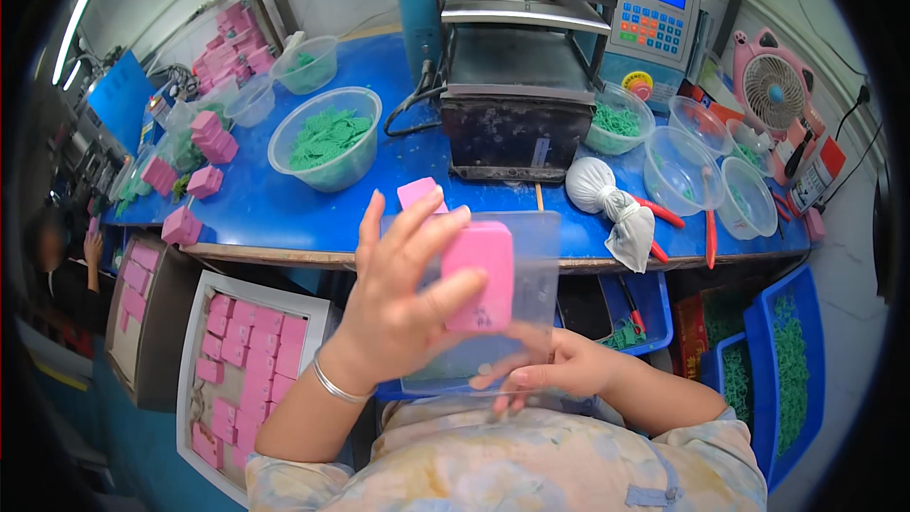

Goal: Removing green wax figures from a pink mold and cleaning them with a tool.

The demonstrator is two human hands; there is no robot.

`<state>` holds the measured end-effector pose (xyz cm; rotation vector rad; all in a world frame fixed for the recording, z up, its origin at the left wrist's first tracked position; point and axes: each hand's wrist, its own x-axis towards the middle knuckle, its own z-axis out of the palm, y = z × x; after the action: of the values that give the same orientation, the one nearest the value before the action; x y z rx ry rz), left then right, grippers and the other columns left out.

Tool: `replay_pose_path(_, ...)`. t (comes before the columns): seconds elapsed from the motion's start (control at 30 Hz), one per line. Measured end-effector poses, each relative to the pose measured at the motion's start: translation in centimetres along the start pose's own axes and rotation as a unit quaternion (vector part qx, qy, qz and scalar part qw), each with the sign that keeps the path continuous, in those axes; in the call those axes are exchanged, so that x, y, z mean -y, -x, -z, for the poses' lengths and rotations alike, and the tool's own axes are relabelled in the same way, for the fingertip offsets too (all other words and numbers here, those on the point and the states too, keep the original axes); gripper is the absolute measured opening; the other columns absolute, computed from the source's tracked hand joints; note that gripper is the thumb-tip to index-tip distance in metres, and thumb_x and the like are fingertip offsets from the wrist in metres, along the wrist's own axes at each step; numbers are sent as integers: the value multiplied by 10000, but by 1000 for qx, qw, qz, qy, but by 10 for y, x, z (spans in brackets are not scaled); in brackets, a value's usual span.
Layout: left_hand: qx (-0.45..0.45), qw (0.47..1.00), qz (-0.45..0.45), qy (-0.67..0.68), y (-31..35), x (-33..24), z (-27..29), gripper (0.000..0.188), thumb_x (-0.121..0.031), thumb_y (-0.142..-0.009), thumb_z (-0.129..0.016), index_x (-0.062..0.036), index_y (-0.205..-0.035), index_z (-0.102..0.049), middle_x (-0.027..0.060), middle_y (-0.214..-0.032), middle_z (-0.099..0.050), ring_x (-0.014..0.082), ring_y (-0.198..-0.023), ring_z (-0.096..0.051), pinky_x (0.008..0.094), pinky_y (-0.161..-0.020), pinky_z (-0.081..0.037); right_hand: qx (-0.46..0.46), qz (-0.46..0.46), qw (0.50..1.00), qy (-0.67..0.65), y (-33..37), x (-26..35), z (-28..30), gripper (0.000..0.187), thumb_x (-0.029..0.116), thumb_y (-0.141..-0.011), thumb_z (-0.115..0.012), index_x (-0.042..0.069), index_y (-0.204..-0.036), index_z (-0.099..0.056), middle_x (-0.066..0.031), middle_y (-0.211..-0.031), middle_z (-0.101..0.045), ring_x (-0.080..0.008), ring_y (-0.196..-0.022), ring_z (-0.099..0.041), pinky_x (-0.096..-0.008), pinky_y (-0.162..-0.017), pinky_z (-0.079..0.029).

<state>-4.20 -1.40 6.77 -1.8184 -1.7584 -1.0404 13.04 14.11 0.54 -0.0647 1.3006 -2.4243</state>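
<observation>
Clasping a pink rounded-corner block [482, 256] in the left grip [391, 301], part-closed with the thumb laid across the broad face, probably to keep it steady. Just right of that grip and overlapping the block, a clear plastic sheet [537, 256]; cannot tell which lies in front. Near the sheet's lower edge, the right grip [573, 368], loosely curled, perhaps to brace the corner; cannot tell whether pinched on it. Beyond the left fingertips, a smaller pink block [418, 192], either held or on the blue table [248, 218], impossible to say. Farther out and left, a round clear tub [353, 167] of green mesh pieces [327, 136], likely grouped to stop scattering. Below and left, a white tray [192, 353] with pink blocks [254, 346], mostly close-set, presumably to save room. Beyond the right grip, a knotted white cloth bundle [592, 188] beside red-handled pliers [661, 212].
</observation>
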Motion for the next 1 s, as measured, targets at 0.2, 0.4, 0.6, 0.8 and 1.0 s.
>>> replay_pose_path(0.2, -59, 997, -54, -20, 19, -23, 2, 316, -352, -668, -758, -273, -938, -612, 93, -1228, -490, 371, -1197, -431, 580, -1010, -287, -30, 76, 979, 189, 3, -14, -2, 541, 118, -930, -505, 55, -1412, -268, -115, -1169, -560, -179, -953, -597, -307, -780, -494)
replay_pose_path(0.4, -123, 988, -91, -2, 24, -21, -4, 301, -311, -687, -758, -238, -947, -624, 117, -1224, -488, 362, -1178, -456, 541, -970, -371, -33, 111, 960, 254, 5, -15, -1, 508, 98, -937, -478, 44, -1403, -284, -99, -1141, -572, -171, -955, -591, -302, -777, -490)
replay_pose_path(0.6, -38, 984, 151, 91, 30, 9, -18, 480, -432, -867, -552, -34, -1136, -555, 225, -1341, -396, 446, -1262, -327, 494, -1046, -238, -11, -7, 995, -101, 13, -2, -5, 681, 112, -909, -520, 94, -1448, -104, -270, -1148, -557, -283, -821, -650, -295, -636, -506)
replay_pose_path(0.8, -45, 971, 196, -131, 17, 59, -26, 347, -236, -714, -711, -19, -967, -614, 195, -1222, -513, 372, -1050, -458, 434, -933, -353, -18, 141, 979, -149, 26, 81, -20, 707, 22, -856, -413, 60, -1443, -21, -425, -1091, -494, -395, -718, -658, -379, -548, -544)
replay_pose_path(1.0, 49, 979, 198, -10, 15, 90, -45, 493, -219, -653, -766, -56, -1009, -466, 128, -1034, -502, 304, -986, -483, 392, -871, -393, -56, 178, 973, -136, 21, 135, -18, 694, 90, -836, -393, -34, -1415, -30, -418, -1080, -505, -325, -597, -646, -328, -479, -539)
